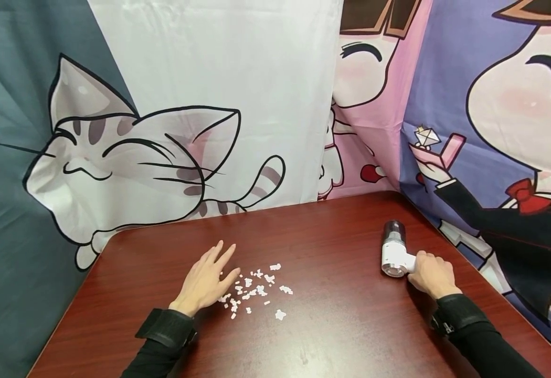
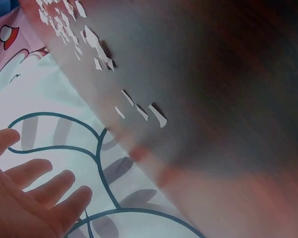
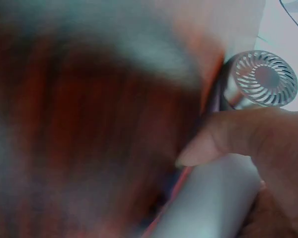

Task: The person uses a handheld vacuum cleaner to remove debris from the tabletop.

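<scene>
My right hand (image 1: 431, 274) grips the handle of a white handheld vacuum cleaner (image 1: 393, 255) with a dark see-through front, at the right side of the table. The right wrist view has its round slotted vent (image 3: 266, 78) and pale handle (image 3: 208, 203), with the thumb laid across. Small white paper scraps (image 1: 260, 290) lie scattered near the table's middle. Just left of them, overlapping a few in the head view, is my left hand (image 1: 204, 283), fingers spread and holding nothing. In the left wrist view its fingers (image 2: 72, 206) are apart from the scraps.
A reddish-brown wooden table (image 1: 332, 336) carries everything. Behind it and along the right hangs a printed cloth (image 1: 275, 79) with a cartoon cat and figures, meeting the table's far edge. One star-like scrap (image 1: 280, 314) lies a little apart, toward the front.
</scene>
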Demonstrator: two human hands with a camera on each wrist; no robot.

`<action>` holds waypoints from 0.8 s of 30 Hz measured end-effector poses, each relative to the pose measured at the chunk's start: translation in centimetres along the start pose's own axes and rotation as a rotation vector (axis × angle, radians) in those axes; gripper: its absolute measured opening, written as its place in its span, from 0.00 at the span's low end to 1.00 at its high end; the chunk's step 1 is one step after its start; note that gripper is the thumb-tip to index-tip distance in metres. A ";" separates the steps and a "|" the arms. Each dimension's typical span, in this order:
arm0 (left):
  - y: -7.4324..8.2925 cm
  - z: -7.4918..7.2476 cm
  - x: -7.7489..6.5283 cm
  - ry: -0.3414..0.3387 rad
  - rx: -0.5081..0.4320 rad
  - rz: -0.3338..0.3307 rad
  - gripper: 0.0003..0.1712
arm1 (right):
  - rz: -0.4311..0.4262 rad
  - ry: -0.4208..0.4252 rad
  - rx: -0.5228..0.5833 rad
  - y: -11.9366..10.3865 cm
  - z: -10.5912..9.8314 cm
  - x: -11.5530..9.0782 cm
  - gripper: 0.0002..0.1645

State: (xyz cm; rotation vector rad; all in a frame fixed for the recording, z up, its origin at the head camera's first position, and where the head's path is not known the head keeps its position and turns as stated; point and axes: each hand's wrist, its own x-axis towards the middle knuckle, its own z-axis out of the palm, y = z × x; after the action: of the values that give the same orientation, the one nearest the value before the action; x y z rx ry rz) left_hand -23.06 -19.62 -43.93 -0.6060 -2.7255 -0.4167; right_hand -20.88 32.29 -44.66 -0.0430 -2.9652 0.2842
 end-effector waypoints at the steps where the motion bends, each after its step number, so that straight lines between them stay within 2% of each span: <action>1: 0.0 -0.1 -0.1 0.003 0.003 0.000 0.36 | -0.010 0.034 -0.003 0.0 0.2 0.0 0.18; 4: -0.2 -0.2 -0.2 0.011 0.015 -0.002 0.36 | -0.032 0.115 0.005 0.2 0.5 0.0 0.19; 10: -0.4 -0.3 -0.5 0.025 0.041 0.001 0.36 | -0.045 0.172 -0.008 0.5 0.4 0.3 0.24; 16: -0.5 -0.5 -0.5 0.038 0.037 -0.011 0.36 | -0.011 0.131 0.007 0.2 -0.2 0.7 0.27; 24: -1.0 -0.6 -0.8 0.039 0.048 -0.015 0.36 | 0.039 0.092 0.054 0.0 -0.6 0.6 0.22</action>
State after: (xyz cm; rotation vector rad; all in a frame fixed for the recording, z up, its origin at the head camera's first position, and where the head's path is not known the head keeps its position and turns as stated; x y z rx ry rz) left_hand -22.67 -20.94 -43.85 -0.5596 -2.6957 -0.3612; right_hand -21.34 32.42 -44.03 -0.1044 -2.8667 0.3576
